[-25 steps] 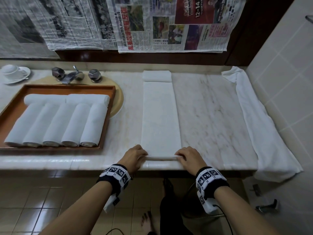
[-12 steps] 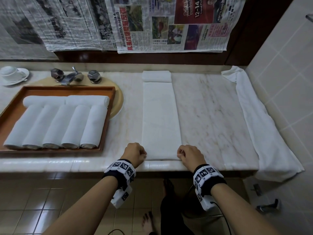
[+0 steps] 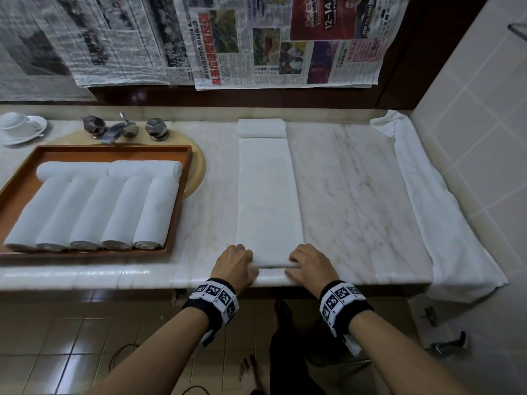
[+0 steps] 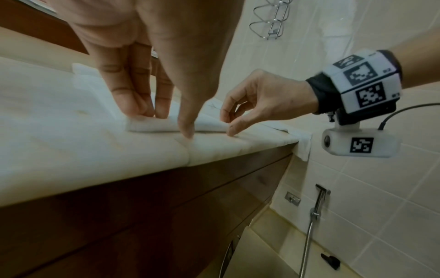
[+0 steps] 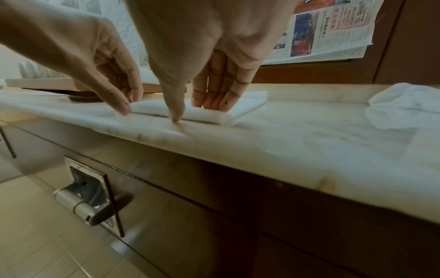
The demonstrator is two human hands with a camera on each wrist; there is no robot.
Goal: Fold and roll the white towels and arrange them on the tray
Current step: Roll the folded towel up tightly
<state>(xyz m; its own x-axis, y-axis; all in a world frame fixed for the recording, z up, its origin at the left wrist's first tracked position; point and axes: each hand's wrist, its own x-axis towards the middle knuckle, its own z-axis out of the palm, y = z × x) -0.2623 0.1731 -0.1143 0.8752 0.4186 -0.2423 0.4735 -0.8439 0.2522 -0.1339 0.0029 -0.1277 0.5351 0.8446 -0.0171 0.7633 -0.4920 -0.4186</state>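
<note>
Tray (image 3: pixel 182 195) left on counter (image 3: pixel 356 209), rolled towels (image 3: pixel 94 212) in it, folded towel (image 3: pixel 268 201) right

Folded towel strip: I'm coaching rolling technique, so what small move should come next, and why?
Probably roll forward: both the left hand and right hand hold the folded towel strip at its near end, where only a first small turn is formed; the rest lies flat on the counter.

Tray (image 3: pixel 182 195) left end cut off; cup (image 3: pixel 14 125) likewise.
</note>
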